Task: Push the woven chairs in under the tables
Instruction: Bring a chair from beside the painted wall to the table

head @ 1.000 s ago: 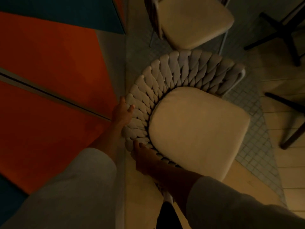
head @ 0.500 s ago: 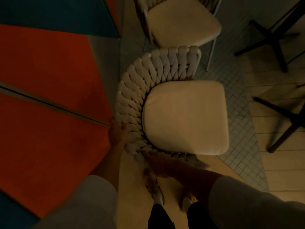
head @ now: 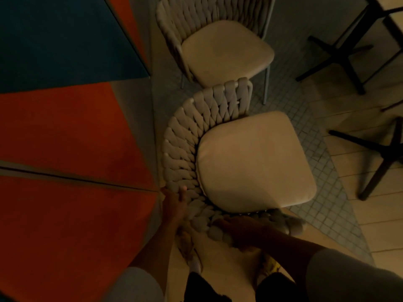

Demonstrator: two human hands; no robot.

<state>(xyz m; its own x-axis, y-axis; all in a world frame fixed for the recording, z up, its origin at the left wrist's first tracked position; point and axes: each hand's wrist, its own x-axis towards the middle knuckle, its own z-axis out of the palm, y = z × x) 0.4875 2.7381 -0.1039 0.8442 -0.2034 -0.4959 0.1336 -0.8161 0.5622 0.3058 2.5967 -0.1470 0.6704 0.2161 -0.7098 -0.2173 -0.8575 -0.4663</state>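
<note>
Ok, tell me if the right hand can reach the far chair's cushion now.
Probably not: the right hand holds the back of the near woven chair, which blocks the far cushion.

chair back (head: 185, 147): thick woven cord, matt | seat cushion (head: 253, 158): smooth cloth | floor (head: 322, 205): small mosaic tiles

Wall: we see orange panels (head: 65, 131) and a teal panel (head: 54, 40) left of the mosaic tiles (head: 327, 216).
Floor: pale wooden planks (head: 381, 232) lie right of the mosaic tiles.
Light: dim, warm.
</note>
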